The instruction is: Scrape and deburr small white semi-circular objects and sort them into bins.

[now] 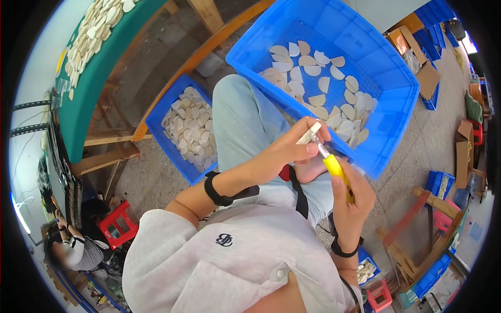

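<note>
Your pale shirt [229, 266] lies behind your fingers [301, 152]. Your left hand [284, 150] pinches a white piece [309, 133]; your right hand [355, 197] grips a yellow-handled tool [333, 166] beside it. Ahead of your fingers sits a blue bin [339, 21] (grey floor [417, 151] around it); far left, a green-covered table [75, 117].

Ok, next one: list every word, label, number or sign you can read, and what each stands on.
Light shirt: a small dark stitched emblem of interlaced letter shapes on the chest; described, not transcribed.
Yellow-handled tool and large blue bin: no readable text.
Cardboard box at upper right: any print is too small to read.
</note>
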Tool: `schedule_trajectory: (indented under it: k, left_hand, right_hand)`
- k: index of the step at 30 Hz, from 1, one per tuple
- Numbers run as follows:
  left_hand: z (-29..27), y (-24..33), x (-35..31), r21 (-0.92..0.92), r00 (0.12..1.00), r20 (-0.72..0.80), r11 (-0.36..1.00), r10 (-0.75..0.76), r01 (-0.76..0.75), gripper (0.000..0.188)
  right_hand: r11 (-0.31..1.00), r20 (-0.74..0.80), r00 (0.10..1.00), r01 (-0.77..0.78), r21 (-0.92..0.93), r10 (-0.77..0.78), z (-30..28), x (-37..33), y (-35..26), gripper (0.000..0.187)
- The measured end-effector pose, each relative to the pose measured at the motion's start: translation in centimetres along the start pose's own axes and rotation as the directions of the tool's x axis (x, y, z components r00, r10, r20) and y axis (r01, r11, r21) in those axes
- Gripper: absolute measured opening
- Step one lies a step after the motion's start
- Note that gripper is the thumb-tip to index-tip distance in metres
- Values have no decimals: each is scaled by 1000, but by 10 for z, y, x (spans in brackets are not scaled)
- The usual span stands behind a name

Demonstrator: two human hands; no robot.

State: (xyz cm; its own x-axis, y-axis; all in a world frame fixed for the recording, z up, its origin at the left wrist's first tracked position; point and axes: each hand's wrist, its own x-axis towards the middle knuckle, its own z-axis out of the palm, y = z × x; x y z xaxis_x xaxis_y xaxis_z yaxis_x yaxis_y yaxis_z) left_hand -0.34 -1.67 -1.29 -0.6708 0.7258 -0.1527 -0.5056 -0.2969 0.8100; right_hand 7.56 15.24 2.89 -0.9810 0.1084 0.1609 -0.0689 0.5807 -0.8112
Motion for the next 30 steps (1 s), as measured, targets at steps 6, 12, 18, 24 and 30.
schedule_trajectory:
  k: [6,12,18,24,30]
  left_hand:
    - [12,7,-4,195,977,-108,968,181,-158,31]
    - [11,3,-4,379,960,-144,910,240,-171,28]
    - [7,-3,-4,508,912,-155,823,379,-255,25]
    - [8,-6,-5,543,881,-225,805,415,-240,19]
    - [11,-3,-3,491,892,-253,844,374,-215,16]
  right_hand:
    - [987,46,997,76,-143,-70,-6,1,-9,28]
    - [979,64,993,111,-170,-102,-8,2,-9,29]
    - [957,68,985,168,-235,-156,-5,1,-6,32]
    - [942,59,983,185,-279,-176,-1,0,-4,32]
    - [954,-27,986,150,-259,-162,7,-1,-1,31]
